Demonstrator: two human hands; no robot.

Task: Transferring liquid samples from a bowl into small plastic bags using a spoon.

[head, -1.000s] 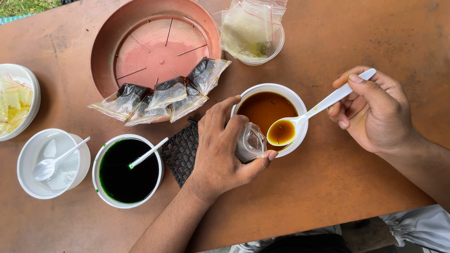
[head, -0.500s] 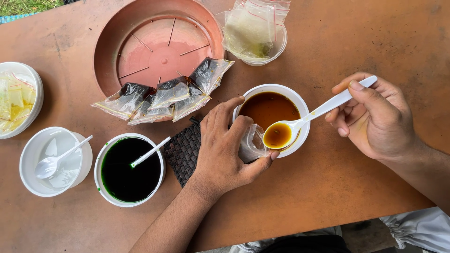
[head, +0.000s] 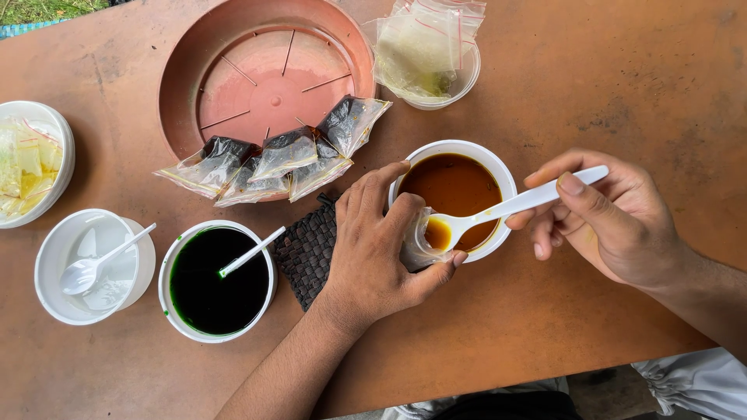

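My left hand (head: 373,249) grips a small clear plastic bag (head: 416,247) at the near rim of a white bowl (head: 504,180) filled with brown liquid. My right hand (head: 607,218) holds a white plastic spoon (head: 498,210) by its handle. The spoon's bowl carries brown liquid and rests at the mouth of the bag. Under my left hand lies a dark woven mat (head: 307,249).
A white bowl of dark green liquid (head: 218,280) with a spoon stands left of the mat, and a white cup with a spoon (head: 93,264) beyond it. Several filled bags (head: 272,159) lie on a round reddish tray (head: 264,78). Bowls of bags sit at far left (head: 31,163) and top (head: 424,54).
The spoon has moved down and left from over the brown bowl to the mouth of the bag. My left hand has kept its hold on the bag.
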